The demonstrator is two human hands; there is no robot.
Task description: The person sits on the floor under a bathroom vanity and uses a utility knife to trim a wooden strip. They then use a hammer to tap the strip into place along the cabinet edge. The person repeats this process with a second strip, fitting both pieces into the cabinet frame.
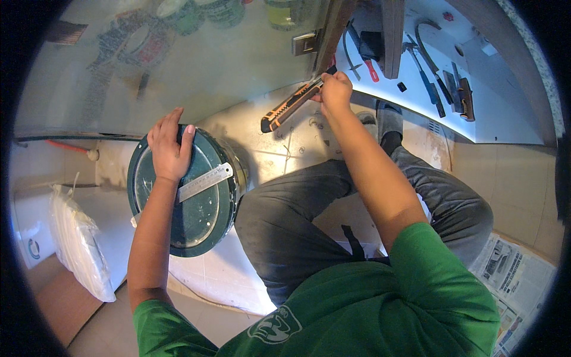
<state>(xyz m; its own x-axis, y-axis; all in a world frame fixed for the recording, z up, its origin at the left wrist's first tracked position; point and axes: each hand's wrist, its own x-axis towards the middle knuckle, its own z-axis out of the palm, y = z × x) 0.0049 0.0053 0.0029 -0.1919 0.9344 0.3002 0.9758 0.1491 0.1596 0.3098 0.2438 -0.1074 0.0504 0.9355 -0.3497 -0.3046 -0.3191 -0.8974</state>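
Note:
My right hand (335,92) is closed on the upper end of a black and orange utility knife (288,109). The knife slants down to the left, close to the wooden edge (336,37) of a glass cabinet door; its blade cannot be made out. With fingers stretched out, my left hand (169,149) is over the dark green lid (196,223) of a bucket, its fingertips at the lower edge of the glass door (202,71). Across the lid lies a metal ruler (208,181), partly hidden by my left forearm.
Several hand tools lie on the white cabinet floor at the right, including a hammer (423,77) and a red-handled tool (372,70). Small curled scraps (287,152) litter the tiles. A plastic-wrapped bundle (77,241) stands at left, newspaper (514,279) at right.

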